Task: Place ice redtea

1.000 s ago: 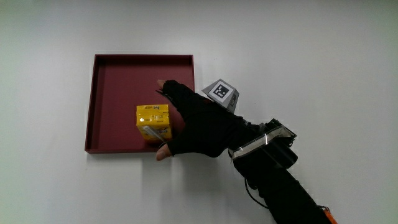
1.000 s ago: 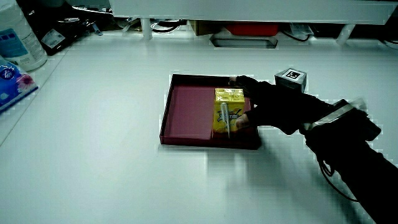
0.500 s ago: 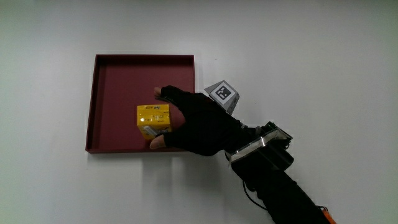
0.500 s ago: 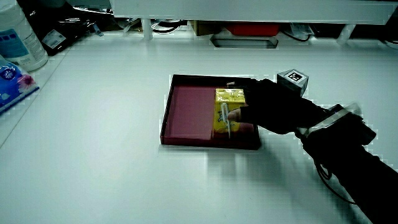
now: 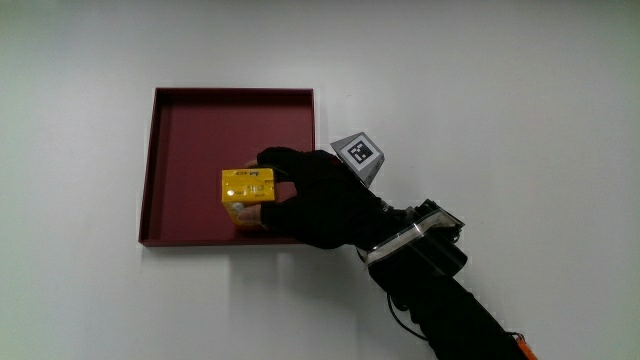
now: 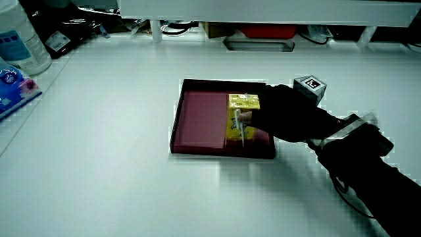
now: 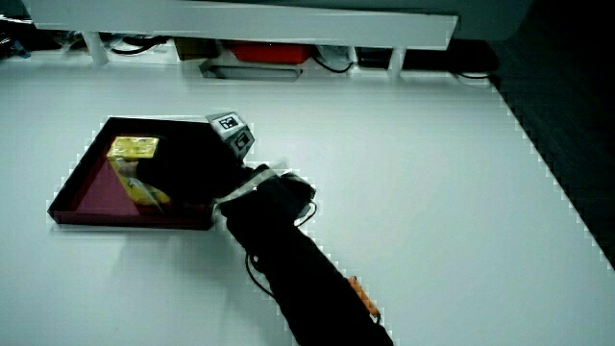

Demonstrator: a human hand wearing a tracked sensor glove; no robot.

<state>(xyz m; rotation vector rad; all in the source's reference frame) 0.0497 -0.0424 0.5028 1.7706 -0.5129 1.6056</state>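
Plainly, the hand (image 5: 320, 200) is closed around the ice redtea carton (image 5: 247, 186): in the main view the black-gloved fingers (image 5: 272, 160) curl over the carton's edge farther from the person, and the thumb presses the edge nearer to the person. Where the palm meets the carton is hidden by the glove itself. In a side view the hand (image 6: 289, 118) covers one side of the carton (image 6: 243, 102), leaving its yellow top and one face with a pale straw visible. In a side view from another angle the hand (image 7: 187, 173) reads only as a dark mass, and the finger positions cannot be made out there; the carton (image 7: 133, 148) shows as a yellow top with a sliver of its side.

The carton is inside the dark red tray (image 5: 190, 140), close to the rim nearest the person; whether its base rests on the tray floor cannot be told. The patterned cube (image 5: 358, 154) sits on the back of the hand, over the tray's edge. The forearm (image 5: 450, 300) is cut off at the picture's edge. The tray lies on the white worktop (image 5: 500, 100). Only one side view shows a bottle (image 6: 20, 39) at the worktop's edge, partly cut off
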